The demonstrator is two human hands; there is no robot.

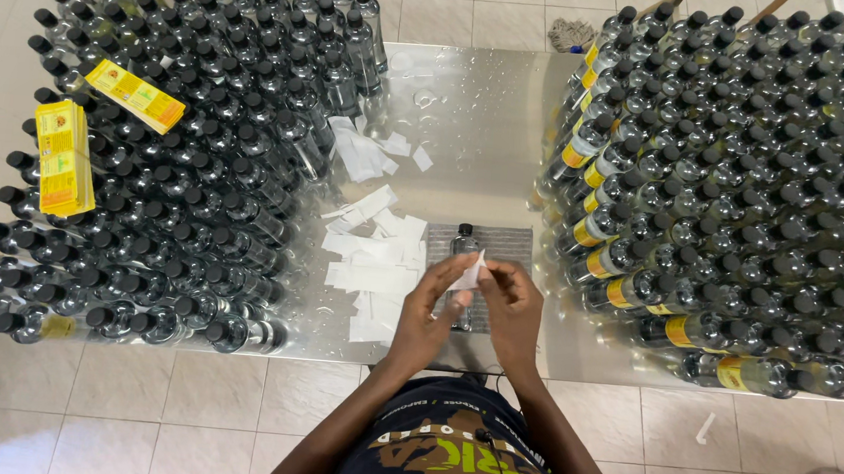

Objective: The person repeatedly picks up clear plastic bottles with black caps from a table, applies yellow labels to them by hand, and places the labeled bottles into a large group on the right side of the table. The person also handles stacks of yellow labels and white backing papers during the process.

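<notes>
1. Label strip (469,271), small and white, is pinched between the fingertips of both hands above the steel table (490,132).
2. Left hand (428,308) grips its lower edge; right hand (509,299) closes on its right side.
3. Clear bottle (463,242) stands on a grey mat (512,246) just beyond the hands.

Both hands up front at centre, fingertips meeting.

Left hand (426,313): forearm comes in from lower left, angled up and to the right, wrist roughly straight, fingers extended up and right with thumb and forefinger pinched together at the tips. Right hand (512,304): forearm comes in from lower right, angled up and to the left, fingers curled inward, thumb and forefinger closed in a pinch just beside the left fingertips. Hands are near touching at the tips, palms facing each other. Both arms bare, elbows bent, tucked close to the torso.
</notes>
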